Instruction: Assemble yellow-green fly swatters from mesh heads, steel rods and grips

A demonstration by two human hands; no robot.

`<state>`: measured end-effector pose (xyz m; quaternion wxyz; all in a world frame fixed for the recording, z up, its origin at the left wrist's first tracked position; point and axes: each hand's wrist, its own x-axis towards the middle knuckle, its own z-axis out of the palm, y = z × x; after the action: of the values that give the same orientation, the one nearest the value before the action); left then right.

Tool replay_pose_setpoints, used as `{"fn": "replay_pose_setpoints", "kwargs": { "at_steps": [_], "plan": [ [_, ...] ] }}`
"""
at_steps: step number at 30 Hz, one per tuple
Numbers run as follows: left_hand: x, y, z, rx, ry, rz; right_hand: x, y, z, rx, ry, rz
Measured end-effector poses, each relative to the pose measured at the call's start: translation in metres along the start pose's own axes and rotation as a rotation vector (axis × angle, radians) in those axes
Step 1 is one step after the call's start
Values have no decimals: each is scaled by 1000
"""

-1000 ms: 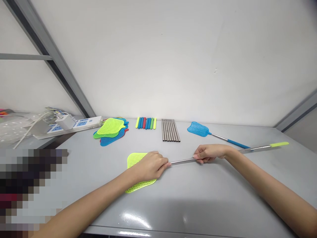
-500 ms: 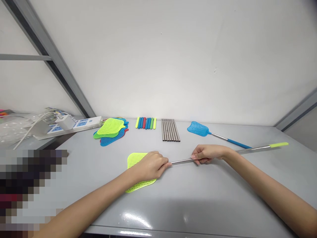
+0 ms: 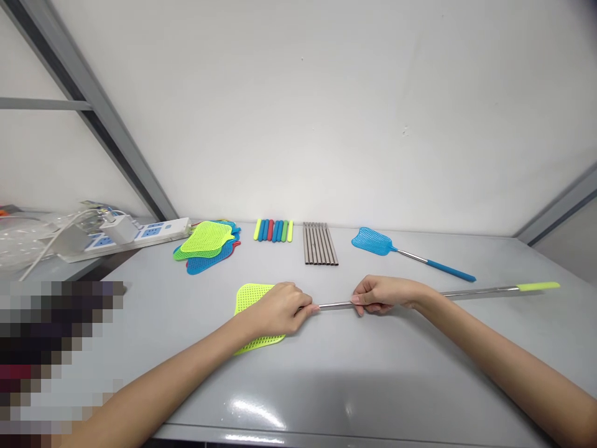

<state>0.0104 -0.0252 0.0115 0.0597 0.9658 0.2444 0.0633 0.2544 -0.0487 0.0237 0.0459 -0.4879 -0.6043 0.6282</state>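
Observation:
A fly swatter with a yellow-green mesh head [image 3: 249, 298] and a long metal rod lies across the front of the table. My left hand [image 3: 284, 308] is closed around the rod near the head and hides part of the mesh. Farther right, my right hand [image 3: 375, 294] pinches the same rod between thumb and fingers. A short bare stretch of rod shows between the two hands. Beyond my right wrist the rod runs on to a yellow-green grip [image 3: 538, 287]. A blue fly swatter [image 3: 373, 241] with a blue handle lies behind my right hand.
Mesh swatter heads [image 3: 208, 239] in several colours are piled at the back left. Coloured grips [image 3: 273, 231] and metal tubes [image 3: 319, 244] lie in rows near the wall. A white power strip [image 3: 172, 229] with plugs and cables sits left of the pile.
The yellow-green grip end has moved right and slightly down, away from the blue swatter's handle. The mesh head and both hands have shifted slightly left; both still hold the rod.

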Motion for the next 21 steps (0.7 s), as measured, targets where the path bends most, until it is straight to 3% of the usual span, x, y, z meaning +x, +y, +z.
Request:
{"fn": "replay_pose_setpoints", "kwargs": {
  "at_steps": [21],
  "plan": [
    [1,0,0,0,-21,-9,4,0,8,81,6,-45]
  ]
}}
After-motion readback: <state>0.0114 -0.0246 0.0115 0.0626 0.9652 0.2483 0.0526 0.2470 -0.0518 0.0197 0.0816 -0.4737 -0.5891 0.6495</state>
